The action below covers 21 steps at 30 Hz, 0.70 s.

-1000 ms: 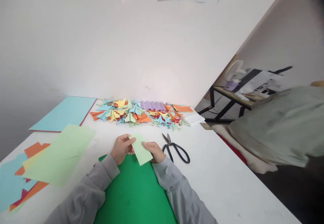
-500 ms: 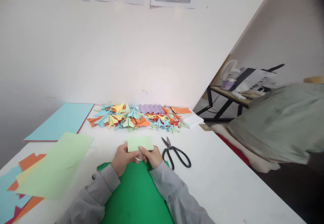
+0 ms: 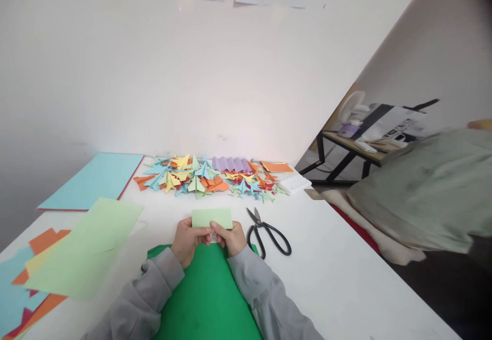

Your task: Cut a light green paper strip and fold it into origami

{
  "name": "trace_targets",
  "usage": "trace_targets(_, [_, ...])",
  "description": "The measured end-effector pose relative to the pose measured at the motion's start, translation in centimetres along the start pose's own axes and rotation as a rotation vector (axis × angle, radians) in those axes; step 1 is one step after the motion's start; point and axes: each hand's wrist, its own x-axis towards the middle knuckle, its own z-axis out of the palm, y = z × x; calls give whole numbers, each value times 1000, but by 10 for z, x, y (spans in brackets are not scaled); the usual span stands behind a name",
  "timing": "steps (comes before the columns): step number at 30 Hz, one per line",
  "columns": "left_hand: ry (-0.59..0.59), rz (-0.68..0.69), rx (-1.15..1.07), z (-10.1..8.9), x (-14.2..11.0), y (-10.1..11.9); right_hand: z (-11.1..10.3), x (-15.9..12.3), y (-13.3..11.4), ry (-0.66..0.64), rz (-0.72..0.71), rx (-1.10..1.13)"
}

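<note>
A small light green piece of paper [image 3: 212, 217] is held up between both hands over the near part of the table. My left hand [image 3: 189, 238] pinches its lower left edge, and my right hand [image 3: 230, 236] grips the lower right, the thumbs close together at the bottom middle. Whether the paper is folded at that lower edge is hidden by the fingers. Just right of my right hand lies a pair of scissors [image 3: 264, 230] with black handles, blades slightly apart. Below both hands spreads something plain green [image 3: 209, 294], partly covered by the grey sleeves.
Folded paper planes [image 3: 196, 176] in several colours pile up against the wall, beside a pleated purple paper [image 3: 231, 164]. Light green sheets [image 3: 88, 247] and coloured scraps lie left, below a large blue sheet [image 3: 94, 178]. Beyond the table's right edge is another person [image 3: 426, 191].
Both hands keep their hold on the light green paper, which looks slightly lower and flatter along the bottom. The whole view has shifted slightly.
</note>
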Motion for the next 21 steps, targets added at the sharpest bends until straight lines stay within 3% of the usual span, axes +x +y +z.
trace_targets(9, [125,50,-24,-4,6,-2,-5,9,12,107,27,152])
trace_targets(21, [124,85,15,-7,5,4,-11,9,14,122,-1,119])
